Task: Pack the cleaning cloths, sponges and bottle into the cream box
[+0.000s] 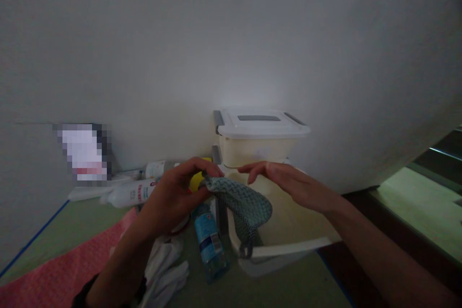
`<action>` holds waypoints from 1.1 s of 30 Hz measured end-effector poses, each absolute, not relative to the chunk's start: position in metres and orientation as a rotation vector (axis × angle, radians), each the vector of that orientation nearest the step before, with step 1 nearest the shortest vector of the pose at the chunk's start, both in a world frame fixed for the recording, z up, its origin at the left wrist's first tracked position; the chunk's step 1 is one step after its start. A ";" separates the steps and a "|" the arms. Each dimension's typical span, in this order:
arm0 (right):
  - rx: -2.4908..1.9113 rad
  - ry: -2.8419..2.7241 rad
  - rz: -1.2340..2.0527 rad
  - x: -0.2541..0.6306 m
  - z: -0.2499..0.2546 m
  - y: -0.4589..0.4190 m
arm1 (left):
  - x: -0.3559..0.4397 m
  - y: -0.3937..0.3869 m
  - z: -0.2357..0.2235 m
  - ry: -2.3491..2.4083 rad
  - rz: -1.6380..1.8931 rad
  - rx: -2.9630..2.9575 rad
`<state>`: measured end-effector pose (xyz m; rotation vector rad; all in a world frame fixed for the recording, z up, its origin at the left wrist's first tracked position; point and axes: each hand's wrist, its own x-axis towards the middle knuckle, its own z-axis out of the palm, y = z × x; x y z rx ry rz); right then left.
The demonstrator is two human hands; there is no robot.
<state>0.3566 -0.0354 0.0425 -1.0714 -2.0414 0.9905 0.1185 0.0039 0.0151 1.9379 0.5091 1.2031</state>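
My left hand (180,187) pinches one corner of a grey-green patterned cloth (245,197). The rest of the cloth droops over the left rim of an open cream plastic bin (288,249), its lower end touching the near corner. My right hand (276,175) hovers over the bin, fingers stretched and slightly bent, with nothing visible in them and a gap between it and the cloth. Below my left hand lies a clear bottle with a blue label (210,240). White gloves (166,269) rest beside that bottle, partly behind my left forearm.
Behind the open bin stands a lidded storage box (263,127) against the wall. A white bottle (132,193) lies on its side at the left, near a red cloth (83,252). Blue tape (36,237) runs along the table's left edge. A dark gap borders the right side.
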 end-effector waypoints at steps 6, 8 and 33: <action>-1.346 -1.943 0.363 0.337 0.046 -0.043 | 0.129 -0.005 0.015 0.620 1.579 2.552; -1.444 -1.790 0.645 0.334 0.043 -0.041 | 0.134 -0.007 0.013 0.547 1.687 2.691; -1.676 -1.132 1.618 0.389 -0.016 -0.023 | 0.155 -0.001 -0.021 0.526 0.935 2.583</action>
